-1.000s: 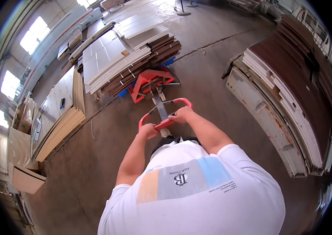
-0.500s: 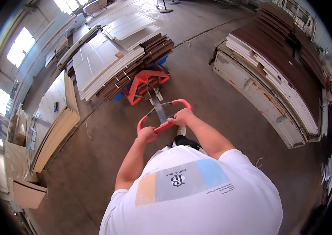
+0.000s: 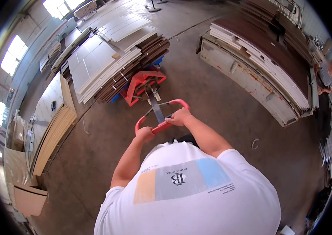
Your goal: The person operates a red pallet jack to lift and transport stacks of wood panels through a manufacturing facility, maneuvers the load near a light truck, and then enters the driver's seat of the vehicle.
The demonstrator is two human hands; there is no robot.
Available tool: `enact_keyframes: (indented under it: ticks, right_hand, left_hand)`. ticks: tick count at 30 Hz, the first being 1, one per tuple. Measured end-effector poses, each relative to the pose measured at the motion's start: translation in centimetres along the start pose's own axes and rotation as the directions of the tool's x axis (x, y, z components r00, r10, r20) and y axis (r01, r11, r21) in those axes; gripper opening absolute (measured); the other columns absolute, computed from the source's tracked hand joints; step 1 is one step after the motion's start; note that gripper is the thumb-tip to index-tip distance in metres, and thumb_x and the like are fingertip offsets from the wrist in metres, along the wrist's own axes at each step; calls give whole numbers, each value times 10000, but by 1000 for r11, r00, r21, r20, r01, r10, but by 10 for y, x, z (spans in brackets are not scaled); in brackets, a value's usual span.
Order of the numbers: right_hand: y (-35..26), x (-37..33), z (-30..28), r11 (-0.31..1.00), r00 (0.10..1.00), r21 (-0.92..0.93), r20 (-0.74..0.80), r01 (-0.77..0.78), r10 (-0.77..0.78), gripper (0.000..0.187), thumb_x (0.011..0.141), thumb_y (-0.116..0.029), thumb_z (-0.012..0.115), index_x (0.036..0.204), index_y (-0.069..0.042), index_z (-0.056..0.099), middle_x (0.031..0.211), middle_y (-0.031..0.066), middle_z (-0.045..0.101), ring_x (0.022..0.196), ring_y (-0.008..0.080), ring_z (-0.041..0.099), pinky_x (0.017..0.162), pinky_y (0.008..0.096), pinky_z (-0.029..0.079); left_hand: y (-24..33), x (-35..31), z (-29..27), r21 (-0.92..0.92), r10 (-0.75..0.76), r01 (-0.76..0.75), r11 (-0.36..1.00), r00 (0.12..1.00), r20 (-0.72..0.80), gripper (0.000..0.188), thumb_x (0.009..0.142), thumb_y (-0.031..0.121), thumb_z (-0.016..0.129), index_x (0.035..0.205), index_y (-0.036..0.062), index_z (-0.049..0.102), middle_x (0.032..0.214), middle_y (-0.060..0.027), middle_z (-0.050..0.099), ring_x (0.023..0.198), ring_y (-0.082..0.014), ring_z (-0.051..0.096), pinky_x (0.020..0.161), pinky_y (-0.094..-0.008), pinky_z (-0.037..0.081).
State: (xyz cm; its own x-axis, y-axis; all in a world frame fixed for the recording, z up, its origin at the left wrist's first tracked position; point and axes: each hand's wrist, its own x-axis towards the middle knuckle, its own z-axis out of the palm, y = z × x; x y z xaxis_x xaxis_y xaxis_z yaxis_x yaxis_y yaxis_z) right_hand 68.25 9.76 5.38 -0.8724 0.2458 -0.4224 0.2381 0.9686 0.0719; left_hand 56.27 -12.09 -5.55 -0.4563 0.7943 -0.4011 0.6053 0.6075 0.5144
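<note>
Both my hands are closed around the red loop handle [image 3: 160,127] of a pallet jack. My left hand [image 3: 145,134] grips its lower left corner, and my right hand [image 3: 179,116] holds the right end of the near bar. From the handle a grey shaft runs forward to the jack's red frame [image 3: 129,95]. Just beyond that frame lies a load of stacked white and dark brown panels [image 3: 91,58], with bits of blue showing beneath. The jack's forks are hidden under the load.
At the right, dark brown and white panels [image 3: 266,43] rest on a worn metal base [image 3: 248,78]. A stack of pale boards [image 3: 54,137] stands at the left, near a cardboard box [image 3: 28,199]. Another person [image 3: 324,74] is at the far right edge.
The stacks on the right have shifted left and up in view, and the panel load slightly left. My hands keep their grip on the handle. My foot no longer shows below it.
</note>
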Motion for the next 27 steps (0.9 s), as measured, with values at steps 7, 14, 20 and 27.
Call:
enact_keyframes:
  ticks: [7, 14, 20, 27]
  right_hand:
    - [-8, -31, 11, 1000, 1000, 17, -5, 20, -20, 730, 1042, -725, 352, 1116, -179, 830, 1123, 107, 797, 1131, 323, 724, 1081, 478, 484]
    - [-7, -67, 28, 997, 996, 36, -65, 65, -62, 720, 1035, -717, 380, 1044, -165, 842, 1070, 115, 799, 1081, 335, 737, 1074, 489, 489]
    - [1, -91, 35, 999, 994, 3, -104, 38, -37, 738, 1033, -731, 374, 1015, -166, 848, 1034, 101, 801, 1064, 332, 740, 1048, 496, 499]
    - [-10, -152, 62, 998, 1000, 63, -10, 7, -6, 757, 1025, -733, 377, 1052, -141, 847, 1063, 105, 802, 1085, 323, 734, 1073, 500, 479]
  left_hand:
    - [15, -41, 14, 11, 6, -5, 1000, 1000, -30, 409, 860, 383, 688, 1200, 187, 802, 1136, -126, 797, 1094, -329, 743, 997, -429, 559]
    - [33, -63, 41, -14, -6, 5, 1000, 998, -58, 422, 854, 374, 715, 1219, 178, 795, 1093, -135, 797, 1071, -324, 741, 963, -423, 557]
    - [44, -75, 58, -13, 46, -48, 999, 995, -91, 425, 871, 373, 724, 1237, 166, 787, 1074, -145, 799, 1033, -321, 749, 936, -420, 554]
    - [66, -122, 101, -24, 43, -44, 999, 998, -42, 418, 872, 383, 711, 1220, 167, 794, 1043, -135, 801, 1035, -320, 750, 948, -411, 551]
